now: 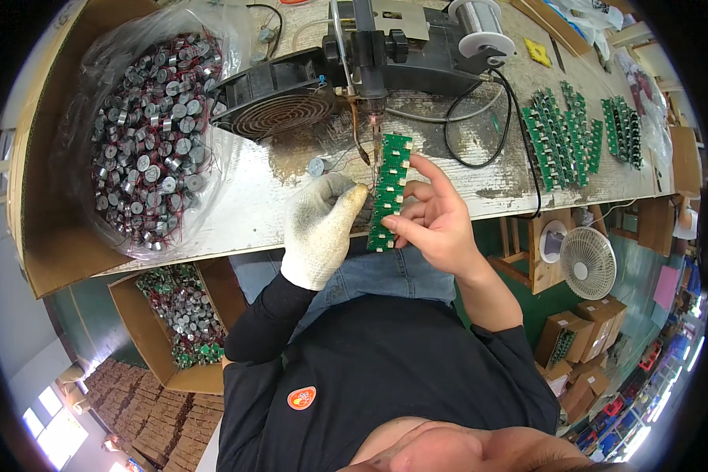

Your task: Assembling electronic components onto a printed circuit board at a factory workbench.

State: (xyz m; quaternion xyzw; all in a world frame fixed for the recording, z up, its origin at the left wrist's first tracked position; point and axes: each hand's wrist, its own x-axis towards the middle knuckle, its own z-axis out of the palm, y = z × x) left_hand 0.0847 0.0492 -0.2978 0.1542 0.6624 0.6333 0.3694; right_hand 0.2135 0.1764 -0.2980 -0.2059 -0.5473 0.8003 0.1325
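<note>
My right hand (pixel 442 228), bare, grips a long green circuit board strip (pixel 390 185) by its right edge, thumb on top. The strip stands nearly upright in view, a row of small pale parts along it. Its upper left edge lies beside the tip of a soldering machine (pixel 376 118). My left hand (pixel 319 228), in a white glove, is closed with thumb and fingers pinched at the strip's left edge. Thin wires run near its fingertips from a small round silver motor (pixel 317 167) on the bench. What exactly the pinch holds is too small to make out.
A black fan (pixel 279 106) and a solder spool (pixel 480 27) flank the machine. At left, a carton holds a plastic bag of silver motors (pixel 153 134). More green board strips (pixel 558 141) lie at right. Below stand an open carton (pixel 165 374) and a white fan (pixel 588 263).
</note>
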